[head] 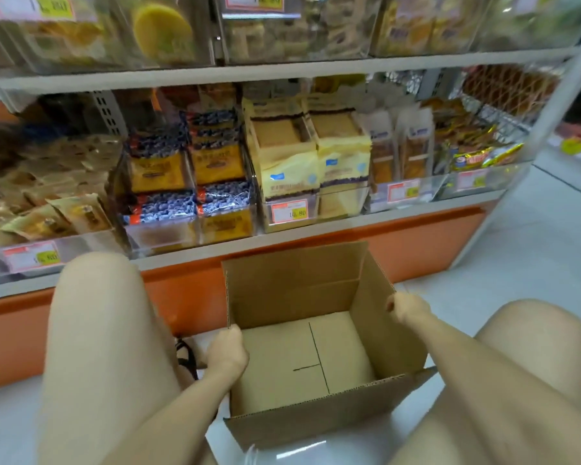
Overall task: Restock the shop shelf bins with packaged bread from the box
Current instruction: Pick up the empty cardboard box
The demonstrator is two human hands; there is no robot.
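Note:
A brown cardboard box [302, 286] stands open on the floor between my knees, and nothing lies inside it. My left hand [227, 355] grips the box's left wall near the top edge. My right hand [408, 308] grips the right wall at its upper rim. Behind the box, the low shelf holds clear bins full of packaged bread: blue and yellow packs [188, 182], pale yellow packs [311, 156] and tan packs [47, 203] at the left.
An orange plinth [399, 243] runs under the shelf just behind the box. My knees [94, 297] flank the box. A higher shelf [282, 67] carries more clear bins. A wire basket [493, 105] with snacks sits at the right. White floor tiles [524, 250] spread rightward.

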